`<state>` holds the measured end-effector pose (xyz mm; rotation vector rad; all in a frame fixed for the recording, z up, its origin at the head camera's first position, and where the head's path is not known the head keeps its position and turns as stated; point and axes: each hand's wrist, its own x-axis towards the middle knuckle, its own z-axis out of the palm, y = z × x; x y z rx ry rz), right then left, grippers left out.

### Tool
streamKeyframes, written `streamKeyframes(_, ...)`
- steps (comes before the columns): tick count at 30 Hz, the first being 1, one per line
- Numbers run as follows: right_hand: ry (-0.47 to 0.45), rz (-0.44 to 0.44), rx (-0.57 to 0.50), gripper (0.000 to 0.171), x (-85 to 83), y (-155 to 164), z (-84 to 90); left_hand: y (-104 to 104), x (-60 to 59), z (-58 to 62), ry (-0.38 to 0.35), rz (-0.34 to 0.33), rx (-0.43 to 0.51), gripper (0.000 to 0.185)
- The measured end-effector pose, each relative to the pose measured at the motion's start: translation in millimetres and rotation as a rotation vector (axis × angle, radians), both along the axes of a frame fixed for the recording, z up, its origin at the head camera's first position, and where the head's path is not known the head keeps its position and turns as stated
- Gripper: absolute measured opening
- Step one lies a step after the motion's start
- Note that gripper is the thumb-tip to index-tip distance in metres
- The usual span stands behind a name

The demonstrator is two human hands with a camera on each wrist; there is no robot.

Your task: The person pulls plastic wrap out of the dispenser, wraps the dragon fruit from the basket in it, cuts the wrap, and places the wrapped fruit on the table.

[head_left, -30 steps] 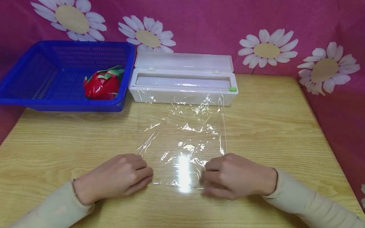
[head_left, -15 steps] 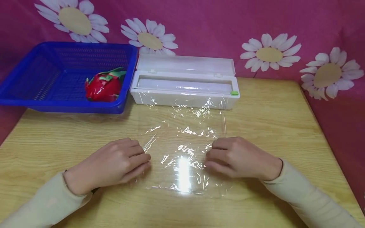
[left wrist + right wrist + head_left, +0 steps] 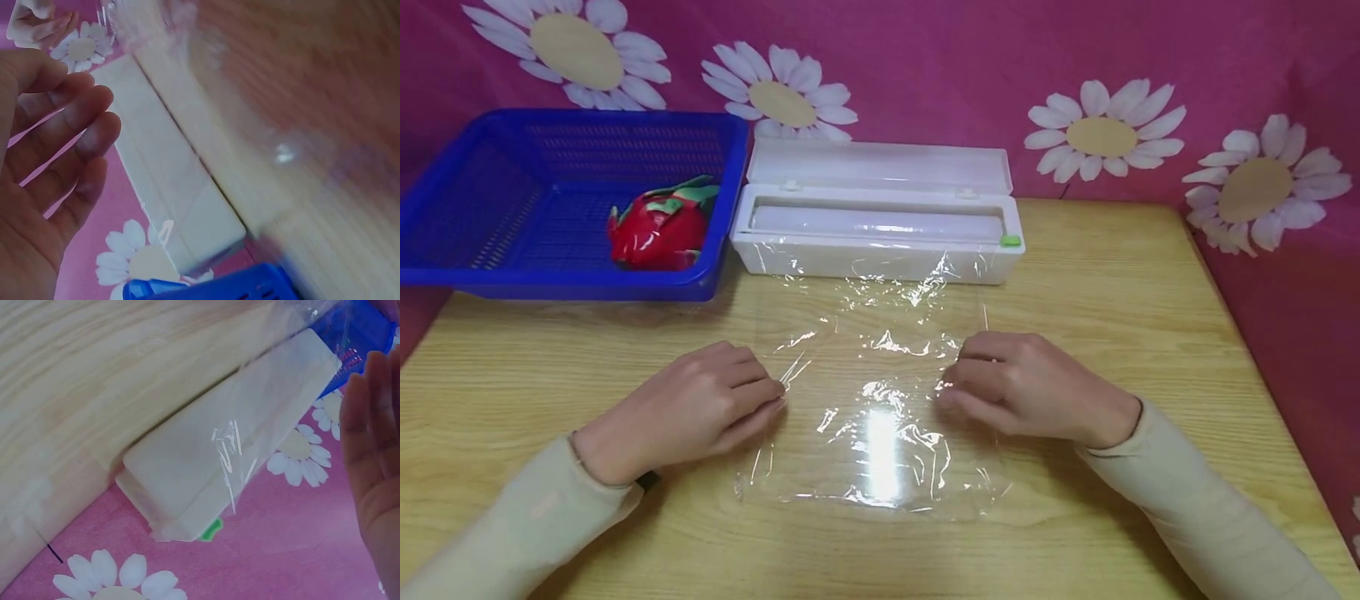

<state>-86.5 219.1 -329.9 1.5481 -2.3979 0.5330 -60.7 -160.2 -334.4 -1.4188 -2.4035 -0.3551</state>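
A sheet of clear cling film (image 3: 872, 400) lies crinkled on the wooden table (image 3: 1150, 317), still joined to the roll in the white dispenser box (image 3: 880, 242), whose lid stands open. My left hand (image 3: 752, 396) rests at the sheet's left edge and my right hand (image 3: 977, 379) at its right edge, both with loosely bent fingers. In the wrist views the left hand (image 3: 56, 144) and right hand (image 3: 375, 462) show relaxed fingers with nothing between them. Film (image 3: 231, 456) drapes over the box (image 3: 237, 444).
A blue plastic basket (image 3: 550, 283) stands at the back left with a red, film-wrapped dragon fruit (image 3: 658, 229) in it. A green slider (image 3: 1011, 241) sits at the box's right end. Pink flowered cloth hangs behind the table.
Both hands moved from the film's near end up along its side edges toward the box. The near end now lies flat and free on the table.
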Motion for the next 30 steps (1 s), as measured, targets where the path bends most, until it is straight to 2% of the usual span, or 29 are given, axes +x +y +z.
streamKeyframes(5, -0.023, -0.016, 0.02, 0.012, -5.7, 2.8, -7.0, -2.4, -4.6, 2.6, 0.027, 0.011, -0.012, 0.024)
streamKeyframes(8, -0.044, -0.037, 0.065, 0.021, -9.5, 3.7, -9.3, -3.8, -6.4, 7.0, 0.035, 0.024, -0.012, 0.022)
streamKeyframes(15, -0.107, -0.084, 0.215, 0.042, -15.5, 4.6, -13.3, -7.7, -16.9, 20.4, 0.097, 0.072, 0.058, 0.055)
streamKeyframes(22, -0.131, -0.082, 0.256, 0.05, -17.6, 5.9, -16.9, -14.0, -25.1, 27.5, 0.123, 0.11, 0.061, 0.051)
streamKeyframes(30, -0.128, -0.084, 0.254, 0.046, -17.4, 6.5, -20.8, -17.6, -28.7, 32.2, 0.153, 0.125, 0.061, 0.05)
